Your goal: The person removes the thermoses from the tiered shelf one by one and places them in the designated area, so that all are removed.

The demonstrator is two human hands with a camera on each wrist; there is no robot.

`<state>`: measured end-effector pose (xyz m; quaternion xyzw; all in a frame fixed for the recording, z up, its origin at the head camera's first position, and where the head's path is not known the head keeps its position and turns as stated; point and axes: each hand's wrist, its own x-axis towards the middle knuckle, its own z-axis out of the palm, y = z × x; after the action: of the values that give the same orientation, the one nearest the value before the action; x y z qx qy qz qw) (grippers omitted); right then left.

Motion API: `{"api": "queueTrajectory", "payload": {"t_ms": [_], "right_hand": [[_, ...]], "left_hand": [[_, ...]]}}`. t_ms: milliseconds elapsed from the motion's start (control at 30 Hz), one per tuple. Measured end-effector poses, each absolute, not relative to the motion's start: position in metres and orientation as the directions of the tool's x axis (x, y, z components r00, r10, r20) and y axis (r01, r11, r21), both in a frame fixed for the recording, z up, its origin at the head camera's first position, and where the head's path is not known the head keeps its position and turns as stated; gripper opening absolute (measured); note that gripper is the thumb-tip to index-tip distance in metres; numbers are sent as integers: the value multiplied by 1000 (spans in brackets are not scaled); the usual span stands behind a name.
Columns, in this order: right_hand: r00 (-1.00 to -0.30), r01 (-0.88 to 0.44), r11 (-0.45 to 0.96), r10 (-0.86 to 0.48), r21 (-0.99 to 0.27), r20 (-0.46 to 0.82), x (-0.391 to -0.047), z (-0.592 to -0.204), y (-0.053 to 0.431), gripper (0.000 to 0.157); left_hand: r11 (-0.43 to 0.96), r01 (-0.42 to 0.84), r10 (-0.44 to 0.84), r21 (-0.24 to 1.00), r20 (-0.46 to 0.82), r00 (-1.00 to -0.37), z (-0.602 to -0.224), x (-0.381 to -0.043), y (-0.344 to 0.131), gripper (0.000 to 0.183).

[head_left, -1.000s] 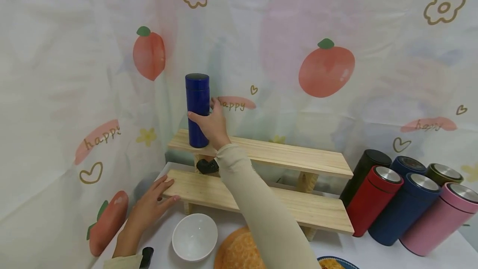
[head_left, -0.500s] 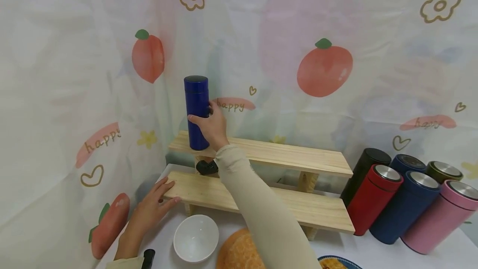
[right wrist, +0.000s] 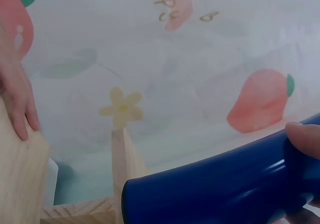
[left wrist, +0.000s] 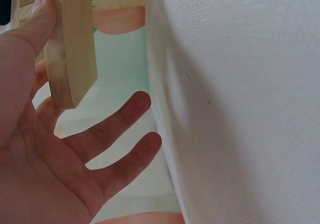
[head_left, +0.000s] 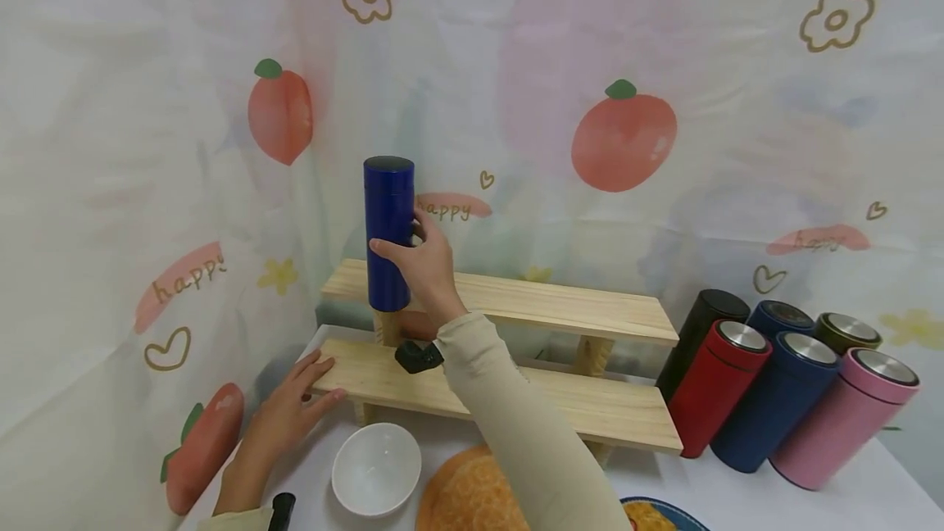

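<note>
A blue thermos bottle (head_left: 388, 228) stands nearly upright at the left end of the upper shelf (head_left: 546, 301), its base overlapping the front edge in the head view. My right hand (head_left: 428, 265) grips its lower half, thumb in front and fingers round the right side. The right wrist view shows the bottle (right wrist: 215, 184) with its base beside the board's end; whether they touch I cannot tell. My left hand (head_left: 288, 408) holds the left end of the lower shelf (head_left: 516, 396). In the left wrist view its thumb lies on the board (left wrist: 70, 49), with two fingers stretched free.
Several thermos bottles, among them a red (head_left: 719, 388) and a pink one (head_left: 844, 416), stand at the right. In front of the rack are a white bowl (head_left: 376, 469), a round flatbread (head_left: 472, 494) and a blue-rimmed plate (head_left: 678, 515). A printed cloth (head_left: 516, 105) hangs behind.
My right hand has brought the blue thermos bottle slightly down and towards me, from the upper shelf's top to its front edge. My left hand stays on the lower shelf.
</note>
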<state>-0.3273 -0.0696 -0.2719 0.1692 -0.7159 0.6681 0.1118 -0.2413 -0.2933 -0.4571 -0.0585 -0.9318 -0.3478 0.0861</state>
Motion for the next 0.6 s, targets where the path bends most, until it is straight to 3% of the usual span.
{"api": "queueTrajectory", "payload": {"t_ms": [167, 600], "right_hand": [[-906, -412, -1, -105, -911, 410, -313, -279, -60, 73], [-906, -413, 38, -115, -910, 407, -283, -286, -30, 76]], "left_hand": [[749, 182, 52, 637, 217, -975, -456, -241, -295, 75], [766, 187, 63, 615, 218, -974, -456, -242, -292, 77]]}}
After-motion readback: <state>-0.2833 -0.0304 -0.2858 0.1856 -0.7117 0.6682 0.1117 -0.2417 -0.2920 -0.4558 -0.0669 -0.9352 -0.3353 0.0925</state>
